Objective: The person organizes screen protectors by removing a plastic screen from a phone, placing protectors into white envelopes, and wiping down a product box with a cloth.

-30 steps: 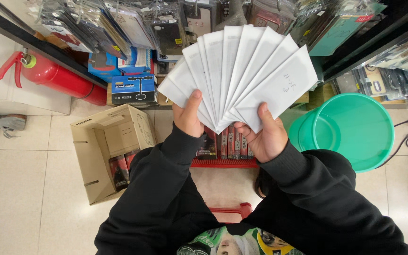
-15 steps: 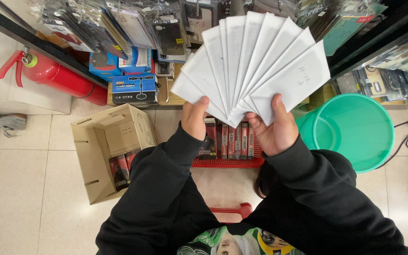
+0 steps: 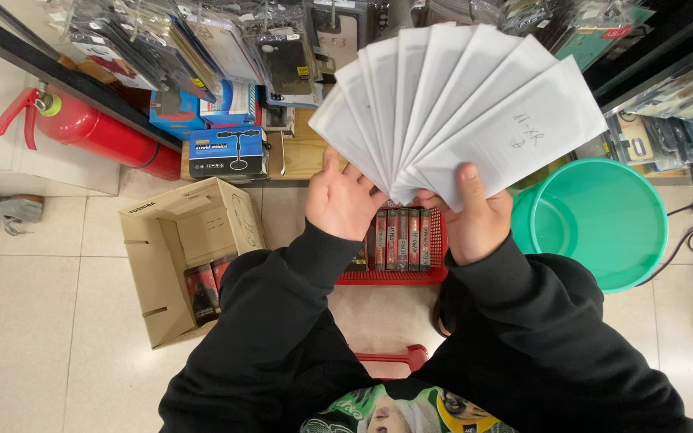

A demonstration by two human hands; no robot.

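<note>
I see my right hand (image 3: 479, 220) clamped on a fan of white packets (image 3: 451, 104), thumb pressed on the front of the rightmost one, which bears some handwriting, and fingers behind the bunched lower ends. My left hand (image 3: 342, 200) lies with its fingers spread against the left edge of the fan; it touches the leftmost packets, and I cannot tell whether it grips any of them. The fan is raised in front of me, above the floor, in the middle of the view and tilted a little to the right.

Beneath the hands a red basket (image 3: 395, 277) sits on the tiled floor (image 3: 34, 321), with a row of red and black boxes standing upright inside it. To the left lies an open cardboard box (image 3: 178, 256) holding two dark packages. Farther left a red fire extinguisher (image 3: 82, 124) lies against the wall. To the right stand stacked green plastic buckets (image 3: 603, 220). On the far side hang packaged phone cases (image 3: 202, 40), with blue product boxes (image 3: 226, 148) just below them
</note>
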